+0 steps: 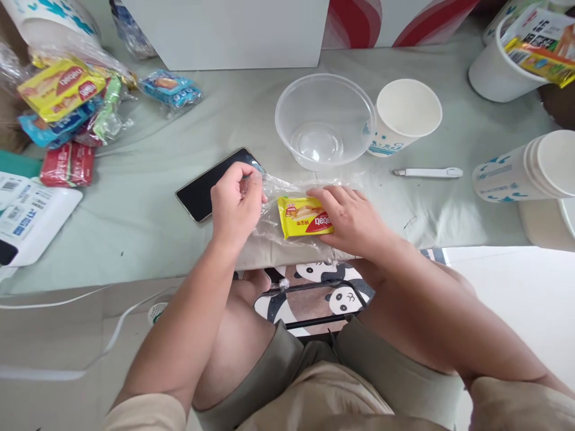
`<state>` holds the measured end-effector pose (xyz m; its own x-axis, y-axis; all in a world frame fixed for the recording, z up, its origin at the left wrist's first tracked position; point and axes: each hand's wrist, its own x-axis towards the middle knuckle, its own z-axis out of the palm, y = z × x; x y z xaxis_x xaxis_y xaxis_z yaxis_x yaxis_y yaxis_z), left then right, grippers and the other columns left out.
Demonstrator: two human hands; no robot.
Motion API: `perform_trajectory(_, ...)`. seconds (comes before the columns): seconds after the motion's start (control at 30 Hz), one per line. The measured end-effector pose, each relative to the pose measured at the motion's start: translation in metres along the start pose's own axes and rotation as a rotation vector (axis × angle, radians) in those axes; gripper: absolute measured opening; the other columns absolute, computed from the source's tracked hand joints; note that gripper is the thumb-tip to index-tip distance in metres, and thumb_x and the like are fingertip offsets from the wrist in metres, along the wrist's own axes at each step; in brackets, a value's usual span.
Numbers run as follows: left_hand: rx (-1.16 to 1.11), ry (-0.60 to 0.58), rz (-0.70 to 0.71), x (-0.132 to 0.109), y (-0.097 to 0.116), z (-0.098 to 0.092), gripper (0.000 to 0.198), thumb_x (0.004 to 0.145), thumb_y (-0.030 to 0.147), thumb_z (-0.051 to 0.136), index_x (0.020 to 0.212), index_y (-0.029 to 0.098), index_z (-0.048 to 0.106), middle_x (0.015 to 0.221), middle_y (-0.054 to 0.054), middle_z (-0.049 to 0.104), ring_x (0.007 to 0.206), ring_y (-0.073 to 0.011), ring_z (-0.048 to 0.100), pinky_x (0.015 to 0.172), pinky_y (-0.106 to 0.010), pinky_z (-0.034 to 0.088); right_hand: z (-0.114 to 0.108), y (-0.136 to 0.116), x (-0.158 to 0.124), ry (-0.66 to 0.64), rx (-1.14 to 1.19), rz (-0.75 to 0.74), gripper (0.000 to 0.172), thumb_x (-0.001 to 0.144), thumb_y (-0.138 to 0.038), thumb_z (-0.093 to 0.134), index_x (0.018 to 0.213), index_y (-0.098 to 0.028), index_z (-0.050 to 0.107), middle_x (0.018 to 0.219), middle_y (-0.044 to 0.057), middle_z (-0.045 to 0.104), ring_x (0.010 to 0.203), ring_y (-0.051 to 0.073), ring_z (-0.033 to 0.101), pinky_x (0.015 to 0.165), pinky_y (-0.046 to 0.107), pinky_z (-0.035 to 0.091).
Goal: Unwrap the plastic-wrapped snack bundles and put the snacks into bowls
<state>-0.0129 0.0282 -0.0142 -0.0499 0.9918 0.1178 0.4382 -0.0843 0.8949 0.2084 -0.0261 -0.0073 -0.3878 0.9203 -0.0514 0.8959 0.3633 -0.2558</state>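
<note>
A yellow nabati wafer packet [299, 218] lies on a crinkled clear plastic bag [272, 222] near the table's front edge. My right hand [353, 218] grips the packet's right end, fingers over the top and thumb at the lower side. With fingers curled in a pinch, my left hand [238, 203] holds the left edge of the plastic bag. Under and beside that hand is a dark phone [202, 190]. Just beyond the packet stands a clear plastic bowl [326, 123], with a white paper cup [406, 114] touching or close to its right side.
A white utility knife [429, 173] lies to the right, near stacked paper cups [516, 170]. Snack packets [63, 90] pile up at left, above a white device [36, 221]. A blue packet [171, 90] lies apart. A white box [233, 30] stands behind; a cup of packets [498, 72] is back right.
</note>
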Motion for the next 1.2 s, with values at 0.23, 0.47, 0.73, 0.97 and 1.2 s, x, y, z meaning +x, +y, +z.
perform_trajectory(0.23,-0.025,0.053,-0.07,0.009,-0.002,-0.001,0.015,0.09,0.017,0.057,0.076,0.021,0.06,0.052,0.006,0.055,0.046,-0.0094,0.05,0.048,-0.022,0.038,-0.003,0.008,-0.01,0.043,0.024,-0.051,0.066,0.082,-0.018,0.062,0.146,-0.023,0.051,0.135,0.016,0.059,0.105,0.029,0.067,0.068,0.035,0.055)
perform_trajectory(0.47,-0.025,0.04,-0.087,0.01,-0.001,-0.001,0.018,0.089,0.018,0.057,0.071,0.021,0.06,0.05,0.006,0.054,0.043,-0.0088,0.044,0.046,-0.024,0.034,-0.016,0.023,-0.031,0.184,0.171,-0.236,0.066,0.081,-0.016,0.063,0.145,-0.024,0.05,0.132,0.014,0.061,0.108,0.027,0.07,0.071,0.034,0.061)
perform_trajectory(0.73,0.031,0.047,-0.113,0.015,-0.004,0.001,0.018,0.088,0.017,0.057,0.071,0.021,0.06,0.051,0.005,0.055,0.047,-0.0104,0.048,0.05,-0.025,0.036,-0.016,0.042,-0.032,0.235,0.458,-0.197,0.066,0.087,-0.036,0.078,0.147,-0.027,0.05,0.135,0.015,0.061,0.123,0.031,0.066,0.095,0.045,0.063)
perform_trajectory(0.97,0.182,0.285,0.252,0.002,0.003,-0.002,0.014,0.081,0.025,0.067,0.092,0.024,0.06,0.082,-0.002,0.064,0.077,-0.0186,0.061,0.074,-0.034,0.048,-0.004,0.051,-0.029,0.14,0.712,0.01,0.086,0.079,-0.057,0.084,0.15,-0.028,0.045,0.142,0.015,0.056,0.129,0.037,0.062,0.106,0.058,0.057)
perform_trajectory(1.2,0.277,-0.292,0.276,-0.03,0.024,0.003,0.034,0.088,0.044,0.061,0.065,0.023,0.048,0.055,0.003,0.052,0.052,-0.0136,0.048,0.054,-0.032,0.034,0.0,0.041,-0.021,0.177,0.554,-0.007,0.074,0.079,-0.037,0.084,0.145,-0.025,0.052,0.138,0.014,0.059,0.124,0.032,0.063,0.103,0.049,0.059)
